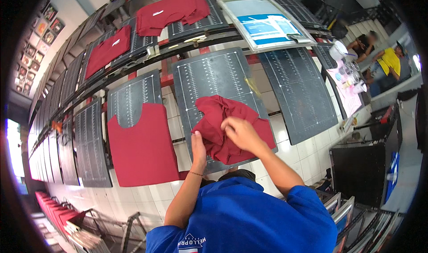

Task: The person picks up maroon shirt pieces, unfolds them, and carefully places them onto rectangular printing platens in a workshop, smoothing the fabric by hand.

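Observation:
A bunched, dark red T-shirt (218, 112) lies rumpled on the near part of a black platen (209, 74) marked with white rulers. At the shirt's left edge, my left hand (199, 150) is closed on the cloth, its other fingers mostly hidden by the hand and fabric. My right hand (240, 132) rests over the middle of the heap, fingers curled and pinching a fold. On the neighbouring platen to the left, another red shirt (145, 148) is spread flat, its neckline curving around the ruled board.
Farther back, red shirts (174, 12) lie on platens beside a framed printing screen (267, 23). A bare ruled platen (298, 92) stands to the right. Tubs and a white bucket (338, 51) crowd a small stand. A black cabinet (361, 172) is at right; people sit beyond.

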Motion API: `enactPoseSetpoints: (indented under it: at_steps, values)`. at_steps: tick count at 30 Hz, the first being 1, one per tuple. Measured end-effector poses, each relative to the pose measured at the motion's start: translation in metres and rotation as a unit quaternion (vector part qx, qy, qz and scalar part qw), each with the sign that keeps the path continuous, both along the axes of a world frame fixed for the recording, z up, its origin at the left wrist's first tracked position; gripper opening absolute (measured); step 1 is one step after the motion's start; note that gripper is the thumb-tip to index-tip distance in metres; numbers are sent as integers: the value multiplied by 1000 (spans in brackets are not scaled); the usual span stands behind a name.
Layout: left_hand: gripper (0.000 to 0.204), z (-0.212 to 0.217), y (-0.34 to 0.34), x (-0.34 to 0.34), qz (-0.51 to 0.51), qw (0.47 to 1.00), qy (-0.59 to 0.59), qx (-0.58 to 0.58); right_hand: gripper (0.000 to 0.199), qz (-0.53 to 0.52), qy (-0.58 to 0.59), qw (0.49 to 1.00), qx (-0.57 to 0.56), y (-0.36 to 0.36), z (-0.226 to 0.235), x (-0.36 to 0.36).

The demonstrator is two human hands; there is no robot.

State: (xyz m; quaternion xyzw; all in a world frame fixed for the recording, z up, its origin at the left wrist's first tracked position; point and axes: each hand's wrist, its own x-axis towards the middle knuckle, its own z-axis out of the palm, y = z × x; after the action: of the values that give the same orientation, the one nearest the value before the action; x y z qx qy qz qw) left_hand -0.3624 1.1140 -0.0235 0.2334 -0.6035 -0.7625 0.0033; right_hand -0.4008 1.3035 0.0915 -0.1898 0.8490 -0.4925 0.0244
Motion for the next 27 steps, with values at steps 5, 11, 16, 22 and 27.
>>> enactPoseSetpoints:
  at_steps: [5,11,16,22,27]
  values:
    - [46,3,13,4,-69,938,-47,-337,30,104,230,952,175,-11,-39,-70]
    - [29,-1,-11,-15,-13,969,14,-244,16,322,222,831,396,-36,-47,-126]
    - [27,74,-55,-39,170,934,231,-215,11,216,275,924,155,13,94,-123]
    - [30,341,-106,-9,-166,690,429,-559,19,31,297,945,-136,67,267,-50]
    - [20,464,-121,-15,-123,607,434,-654,37,123,214,969,10,90,368,-11]
